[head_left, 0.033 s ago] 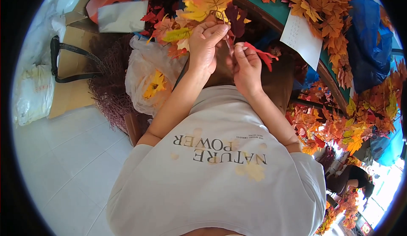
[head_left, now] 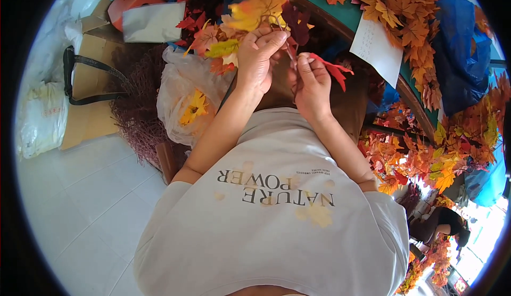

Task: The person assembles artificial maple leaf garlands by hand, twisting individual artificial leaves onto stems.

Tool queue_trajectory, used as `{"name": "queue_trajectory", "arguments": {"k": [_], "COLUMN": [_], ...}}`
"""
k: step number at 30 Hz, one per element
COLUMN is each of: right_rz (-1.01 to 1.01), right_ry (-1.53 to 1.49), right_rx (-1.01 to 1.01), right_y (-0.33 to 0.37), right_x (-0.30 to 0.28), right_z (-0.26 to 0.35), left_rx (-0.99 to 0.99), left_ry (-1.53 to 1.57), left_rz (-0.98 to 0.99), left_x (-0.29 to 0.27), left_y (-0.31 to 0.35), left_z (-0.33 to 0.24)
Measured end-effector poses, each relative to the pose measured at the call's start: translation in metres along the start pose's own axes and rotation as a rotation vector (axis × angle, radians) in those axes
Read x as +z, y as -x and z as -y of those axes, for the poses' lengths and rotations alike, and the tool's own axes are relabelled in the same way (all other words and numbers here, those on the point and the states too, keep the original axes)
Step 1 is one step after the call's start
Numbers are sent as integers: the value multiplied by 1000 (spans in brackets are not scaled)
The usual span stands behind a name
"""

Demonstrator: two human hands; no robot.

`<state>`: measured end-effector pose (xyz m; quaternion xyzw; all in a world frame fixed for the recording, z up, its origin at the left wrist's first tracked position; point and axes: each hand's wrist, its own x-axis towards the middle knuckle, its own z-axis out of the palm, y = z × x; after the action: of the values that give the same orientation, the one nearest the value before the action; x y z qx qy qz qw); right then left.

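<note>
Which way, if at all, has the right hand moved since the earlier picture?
Yes, the right hand has shifted slightly rightward, nearer the white paper.

The right hand has moved slightly to the person's right, so the gap between its thumb and the left hand is a little wider. The red leaf at the right fingers has shifted the same way, its tips now farther right. Above the left hand, the big orange-and-yellow leaf has swung slightly left and down and looks more blurred. The dark maroon leaf beside it sits a touch higher and appears wider.
</note>
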<state>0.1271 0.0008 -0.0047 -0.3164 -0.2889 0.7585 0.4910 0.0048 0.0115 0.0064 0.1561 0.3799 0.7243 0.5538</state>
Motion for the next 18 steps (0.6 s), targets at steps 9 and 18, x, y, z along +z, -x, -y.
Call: {"name": "queue_trajectory", "arguments": {"k": [9,18], "right_rz": [13,-174], "right_ry": [-91,-96], "right_rx": [-201,-293], "right_y": [20,17], "right_x": [20,10], "right_z": [40,52], "left_rx": [-212,249], "left_ry": [92,52], "left_rz": [479,391], "left_x": [21,39], "left_y": [28,41], "left_z": [-10,-9]}}
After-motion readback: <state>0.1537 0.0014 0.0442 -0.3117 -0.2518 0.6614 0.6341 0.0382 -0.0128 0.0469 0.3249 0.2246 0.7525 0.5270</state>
